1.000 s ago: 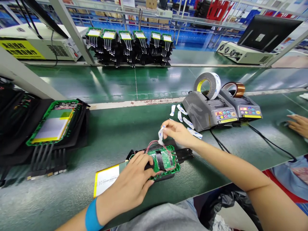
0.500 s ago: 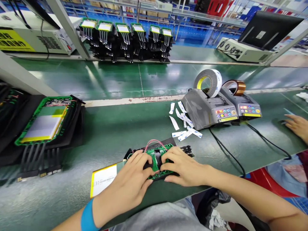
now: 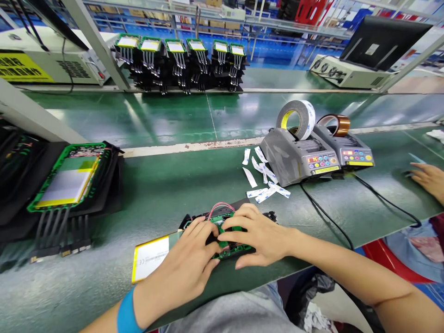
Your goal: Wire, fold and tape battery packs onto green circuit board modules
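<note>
A green circuit board assembly (image 3: 239, 250) with a pink wire loop (image 3: 222, 205) lies on the green bench near its front edge. My left hand (image 3: 194, 254) rests on the board's left part, fingers bent; what its fingertips hold, if anything, is hidden. Over the board's middle and right is my right hand (image 3: 255, 236), its fingers spread and touching the board, covering much of it. A white battery pack with yellow edges (image 3: 149, 259) lies to the left, partly under my left forearm.
Strips of white tape (image 3: 249, 177) lie beyond the board. Two tape dispensers (image 3: 301, 157) with rolls and cables stand to the right. Another board assembly (image 3: 65, 180) is at the left. At the far right is another person's hand (image 3: 428, 180). Stacked assemblies (image 3: 180, 60) stand behind.
My right hand has shifted slightly left and up over the board, now covering the black piece in its middle. My left hand has barely moved. The camera view has shifted a little.
</note>
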Motion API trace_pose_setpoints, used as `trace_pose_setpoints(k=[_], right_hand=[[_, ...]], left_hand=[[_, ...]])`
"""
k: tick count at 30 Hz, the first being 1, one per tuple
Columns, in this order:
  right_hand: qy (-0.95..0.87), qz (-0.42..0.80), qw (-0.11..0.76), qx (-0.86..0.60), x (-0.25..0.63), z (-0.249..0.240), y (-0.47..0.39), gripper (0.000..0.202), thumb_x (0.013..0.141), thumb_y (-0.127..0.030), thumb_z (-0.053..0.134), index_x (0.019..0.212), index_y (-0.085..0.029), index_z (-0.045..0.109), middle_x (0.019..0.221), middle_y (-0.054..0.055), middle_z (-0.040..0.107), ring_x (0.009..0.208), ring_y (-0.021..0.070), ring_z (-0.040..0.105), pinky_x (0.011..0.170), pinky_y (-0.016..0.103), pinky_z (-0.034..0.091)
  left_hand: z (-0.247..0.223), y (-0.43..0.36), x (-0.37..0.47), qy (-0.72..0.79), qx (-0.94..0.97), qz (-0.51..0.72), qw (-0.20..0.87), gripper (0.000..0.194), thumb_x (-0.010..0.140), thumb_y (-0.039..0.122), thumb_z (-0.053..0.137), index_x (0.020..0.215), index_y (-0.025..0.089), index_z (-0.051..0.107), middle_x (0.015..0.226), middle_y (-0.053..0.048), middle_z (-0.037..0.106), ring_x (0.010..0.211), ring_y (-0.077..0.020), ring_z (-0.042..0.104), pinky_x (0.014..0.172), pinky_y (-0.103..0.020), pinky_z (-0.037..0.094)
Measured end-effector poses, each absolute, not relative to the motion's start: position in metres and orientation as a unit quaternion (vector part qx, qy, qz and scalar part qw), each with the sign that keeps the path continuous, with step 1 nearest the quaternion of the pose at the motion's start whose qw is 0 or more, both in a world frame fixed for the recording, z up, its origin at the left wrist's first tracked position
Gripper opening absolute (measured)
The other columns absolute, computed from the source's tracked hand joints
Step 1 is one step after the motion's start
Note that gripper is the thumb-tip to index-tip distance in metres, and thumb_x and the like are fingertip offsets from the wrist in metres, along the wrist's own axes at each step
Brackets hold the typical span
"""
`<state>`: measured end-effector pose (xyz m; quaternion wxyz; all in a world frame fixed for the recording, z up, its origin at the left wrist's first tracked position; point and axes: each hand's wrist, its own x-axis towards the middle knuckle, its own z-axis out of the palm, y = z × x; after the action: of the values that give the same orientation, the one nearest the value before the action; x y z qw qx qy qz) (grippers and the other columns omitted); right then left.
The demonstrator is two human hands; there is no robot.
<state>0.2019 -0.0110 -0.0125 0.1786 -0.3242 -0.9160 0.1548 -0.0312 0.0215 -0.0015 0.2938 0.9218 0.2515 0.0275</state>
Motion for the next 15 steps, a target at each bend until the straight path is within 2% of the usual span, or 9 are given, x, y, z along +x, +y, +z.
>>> trace_pose_setpoints(k=[3, 6, 8, 10, 11, 13, 15], right_hand=[[-0.872, 0.162, 0.254, -0.385, 0.207, -0.011, -0.014, 0.043, 0.09, -0.037, 0.052, 0.13, -0.022, 0.044, 0.124, 0.008, 0.053, 0.113, 0.021, 0.043, 0.1, 0.04, 0.033], [-0.779, 0.222, 0.263, -0.525, 0.213, -0.015, -0.015, 0.058, 0.085, -0.027, 0.059, 0.137, -0.019, 0.035, 0.131, 0.011, 0.046, 0.121, 0.0212, 0.041, 0.103, 0.039, 0.035], [-0.738, 0.272, 0.24, -0.569, 0.217, -0.02, -0.015, 0.056, 0.081, -0.028, 0.064, 0.132, -0.019, 0.042, 0.127, 0.01, 0.05, 0.119, 0.0209, 0.044, 0.102, 0.037, 0.038], [-0.722, 0.301, 0.243, -0.574, 0.22, -0.025, -0.014, 0.042, 0.081, -0.026, 0.064, 0.121, -0.021, 0.052, 0.12, 0.007, 0.056, 0.112, 0.0187, 0.05, 0.099, 0.034, 0.041], [-0.716, 0.308, 0.253, -0.573, 0.221, -0.027, -0.014, 0.037, 0.081, -0.025, 0.064, 0.118, -0.021, 0.055, 0.117, 0.006, 0.058, 0.109, 0.0177, 0.052, 0.097, 0.033, 0.042], [-0.704, 0.32, 0.273, -0.573, 0.221, -0.03, -0.013, 0.035, 0.081, -0.022, 0.064, 0.115, -0.022, 0.057, 0.115, 0.005, 0.059, 0.102, 0.0162, 0.055, 0.088, 0.03, 0.046], [-0.697, 0.333, 0.277, -0.572, 0.222, -0.032, -0.012, 0.035, 0.079, -0.022, 0.065, 0.114, -0.023, 0.058, 0.112, 0.003, 0.061, 0.093, 0.0152, 0.056, 0.08, 0.028, 0.047]], left_hand=[[0.0, 0.021, -0.031, 0.252, 0.923, 0.025, 0.29, 0.017, 0.09, 0.017, 0.047, 0.098, 0.024, 0.059, 0.11, -0.003, 0.045, 0.116, -0.0212, 0.038, 0.111, -0.048, 0.022], [0.003, 0.02, -0.033, 0.25, 0.924, 0.032, 0.287, 0.016, 0.089, 0.017, 0.048, 0.098, 0.024, 0.059, 0.111, -0.003, 0.045, 0.117, -0.0228, 0.037, 0.109, -0.049, 0.025], [0.007, 0.019, -0.032, 0.241, 0.926, 0.031, 0.29, 0.011, 0.09, 0.023, 0.051, 0.096, 0.024, 0.06, 0.109, -0.002, 0.047, 0.113, -0.0229, 0.039, 0.104, -0.047, 0.031], [0.009, 0.021, -0.028, 0.23, 0.929, 0.047, 0.286, 0.012, 0.091, 0.027, 0.051, 0.099, 0.026, 0.059, 0.107, -0.002, 0.048, 0.107, -0.0218, 0.043, 0.098, -0.045, 0.035], [0.01, 0.023, -0.024, 0.236, 0.931, 0.069, 0.27, 0.017, 0.091, 0.028, 0.051, 0.106, 0.026, 0.058, 0.108, -0.003, 0.048, 0.105, -0.0218, 0.044, 0.095, -0.044, 0.036], [0.009, 0.03, -0.014, 0.283, 0.929, 0.13, 0.203, 0.04, 0.089, 0.03, 0.054, 0.128, 0.024, 0.046, 0.117, -0.008, 0.046, 0.106, -0.0248, 0.044, 0.093, -0.047, 0.036], [0.007, 0.04, -0.002, 0.332, 0.919, 0.161, 0.137, 0.056, 0.085, 0.031, 0.061, 0.134, 0.016, 0.039, 0.126, -0.016, 0.043, 0.112, -0.0312, 0.041, 0.092, -0.051, 0.033]])
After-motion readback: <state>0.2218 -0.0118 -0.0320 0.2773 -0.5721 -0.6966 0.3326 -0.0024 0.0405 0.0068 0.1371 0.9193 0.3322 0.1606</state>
